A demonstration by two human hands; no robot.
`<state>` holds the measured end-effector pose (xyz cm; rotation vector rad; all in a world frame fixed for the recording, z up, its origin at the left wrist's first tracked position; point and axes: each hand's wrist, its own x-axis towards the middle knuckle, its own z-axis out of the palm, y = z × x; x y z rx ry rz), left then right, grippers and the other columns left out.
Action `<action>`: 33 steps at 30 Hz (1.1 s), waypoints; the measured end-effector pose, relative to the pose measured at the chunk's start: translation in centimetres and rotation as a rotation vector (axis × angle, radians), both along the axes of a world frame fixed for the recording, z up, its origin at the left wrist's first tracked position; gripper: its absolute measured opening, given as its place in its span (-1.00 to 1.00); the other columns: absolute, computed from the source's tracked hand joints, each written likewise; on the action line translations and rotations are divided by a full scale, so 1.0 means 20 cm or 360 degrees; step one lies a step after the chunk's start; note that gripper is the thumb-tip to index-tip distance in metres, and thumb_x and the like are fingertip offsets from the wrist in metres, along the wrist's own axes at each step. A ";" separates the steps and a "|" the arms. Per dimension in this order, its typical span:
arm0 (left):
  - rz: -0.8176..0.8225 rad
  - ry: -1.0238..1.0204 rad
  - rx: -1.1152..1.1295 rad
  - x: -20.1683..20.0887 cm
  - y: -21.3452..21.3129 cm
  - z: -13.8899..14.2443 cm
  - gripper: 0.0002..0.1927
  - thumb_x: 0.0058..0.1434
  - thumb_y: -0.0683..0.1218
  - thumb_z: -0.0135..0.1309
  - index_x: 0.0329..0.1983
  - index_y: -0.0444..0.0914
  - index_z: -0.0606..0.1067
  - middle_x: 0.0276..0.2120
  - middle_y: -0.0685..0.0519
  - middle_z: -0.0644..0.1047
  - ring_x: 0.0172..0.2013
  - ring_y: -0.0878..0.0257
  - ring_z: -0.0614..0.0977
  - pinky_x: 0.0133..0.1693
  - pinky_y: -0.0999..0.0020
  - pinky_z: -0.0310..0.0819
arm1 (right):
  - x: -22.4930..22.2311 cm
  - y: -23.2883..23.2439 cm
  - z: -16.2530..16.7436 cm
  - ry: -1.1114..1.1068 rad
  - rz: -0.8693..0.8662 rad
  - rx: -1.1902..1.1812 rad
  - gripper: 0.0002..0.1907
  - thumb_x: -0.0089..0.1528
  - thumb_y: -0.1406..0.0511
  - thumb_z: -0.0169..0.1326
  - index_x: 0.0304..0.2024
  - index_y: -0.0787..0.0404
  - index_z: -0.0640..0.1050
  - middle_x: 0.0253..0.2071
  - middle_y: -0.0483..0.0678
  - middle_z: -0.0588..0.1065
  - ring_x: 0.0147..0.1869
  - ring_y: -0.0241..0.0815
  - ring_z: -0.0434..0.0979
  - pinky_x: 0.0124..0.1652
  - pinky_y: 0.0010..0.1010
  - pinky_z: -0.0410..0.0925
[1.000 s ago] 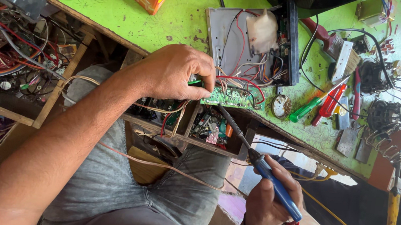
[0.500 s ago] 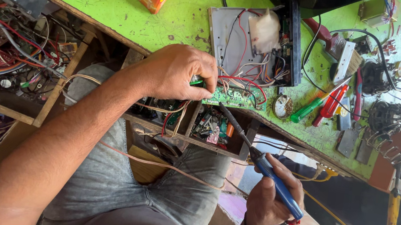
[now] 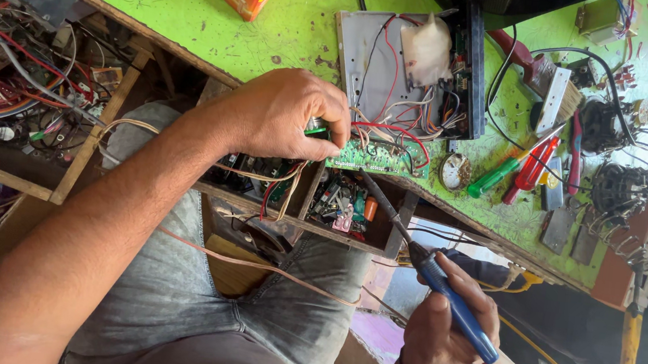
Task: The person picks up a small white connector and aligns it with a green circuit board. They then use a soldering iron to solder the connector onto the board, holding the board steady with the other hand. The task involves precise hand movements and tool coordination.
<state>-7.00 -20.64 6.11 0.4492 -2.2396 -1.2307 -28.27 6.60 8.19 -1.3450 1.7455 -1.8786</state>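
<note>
At the far left sat an open wooden tray of tangled red and grey wires [image 3: 2, 80], untouched. The left hand [image 3: 279, 116] rested at the edge of the bright green workbench [image 3: 198, 5], its fingers curled shut around one end of a small green printed circuit board [image 3: 380, 156], holding it steady at the bench edge, just below an opened grey metal chassis with loose wiring [image 3: 402, 69]. To the right, the right hand [image 3: 450, 326] was closed around a blue-handled soldering iron [image 3: 442, 289], whose dark tip pointed at the lower edge of the board; whether it touched could not be told. I judged the soldering under way, with the board not yet back in the chassis. A green-handled screwdriver [image 3: 491, 178] and a red-handled one [image 3: 529, 169] lay unused further right.
</note>
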 end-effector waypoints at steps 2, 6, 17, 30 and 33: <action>0.0008 -0.0031 -0.0004 0.00 0.00 0.00 -0.89 0.05 -0.08 0.28 -0.38 -0.20 0.63 -0.28 0.10 0.66 -0.22 0.18 0.69 -0.13 0.25 0.56 | 0.00 -0.01 -0.01 -0.0001 0.0015 0.0008 -0.55 0.35 0.16 0.31 0.01 0.41 0.49 -0.01 0.35 0.57 -0.04 0.04 0.66 0.04 -0.23 0.54; 0.0022 -0.0066 -0.0033 -0.01 0.01 0.00 -0.89 0.05 -0.07 0.28 -0.39 -0.19 0.64 -0.28 0.11 0.66 -0.22 0.18 0.69 -0.14 0.24 0.55 | 0.01 -0.01 -0.01 -0.0029 0.0020 0.0001 -0.56 0.35 0.18 0.31 0.01 0.41 0.49 -0.01 0.35 0.57 -0.03 0.04 0.65 0.04 -0.23 0.53; 0.0029 -0.0092 -0.0059 -0.01 0.01 -0.01 -0.89 0.07 -0.05 0.29 -0.39 -0.15 0.64 -0.26 0.14 0.64 -0.20 0.19 0.68 -0.14 0.24 0.54 | 0.00 -0.02 0.00 -0.0038 0.0085 0.0058 -0.60 0.34 0.22 0.32 0.00 0.40 0.50 0.01 0.35 0.57 -0.02 0.02 0.66 0.05 -0.26 0.53; 0.0007 -0.0126 -0.0088 -0.02 0.01 -0.02 -0.88 0.06 -0.02 0.30 -0.37 -0.13 0.66 -0.25 0.15 0.63 -0.21 0.19 0.67 -0.17 0.24 0.52 | 0.01 -0.03 0.02 -0.0080 0.0079 0.0063 -0.61 0.33 0.26 0.33 0.00 0.41 0.49 0.00 0.35 0.56 -0.02 0.02 0.64 0.07 -0.25 0.52; -0.0012 -0.0082 -0.0072 -0.01 0.00 -0.02 -0.89 0.06 -0.04 0.29 -0.39 -0.15 0.64 -0.26 0.13 0.63 -0.20 0.18 0.66 -0.15 0.24 0.52 | 0.01 -0.01 0.03 0.0027 0.0018 0.0049 -0.59 0.35 0.21 0.31 0.00 0.40 0.49 -0.01 0.34 0.57 0.02 0.04 0.65 0.07 -0.25 0.53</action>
